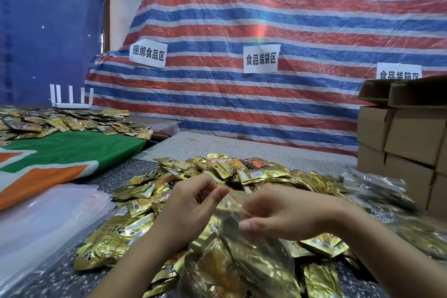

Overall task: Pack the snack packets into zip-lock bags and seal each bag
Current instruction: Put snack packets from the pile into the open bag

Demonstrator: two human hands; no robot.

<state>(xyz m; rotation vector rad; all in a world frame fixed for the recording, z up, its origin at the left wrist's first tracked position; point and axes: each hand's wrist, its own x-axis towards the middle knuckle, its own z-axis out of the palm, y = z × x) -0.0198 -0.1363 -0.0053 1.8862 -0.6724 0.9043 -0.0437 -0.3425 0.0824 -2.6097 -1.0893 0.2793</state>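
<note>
Pinching zip-lock bag (242, 244) mouth, left hand (193, 203) and right hand (278, 215) | bag above snack packets (135, 205), filled | film light, limp, slippery | grip at zip strip

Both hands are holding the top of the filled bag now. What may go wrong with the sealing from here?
1. The left hand and right hand pinch the zip-lock bag only at its top edge; the strip may close unevenly.
2. The bag looks full, so a packet may block the seal.
</note>
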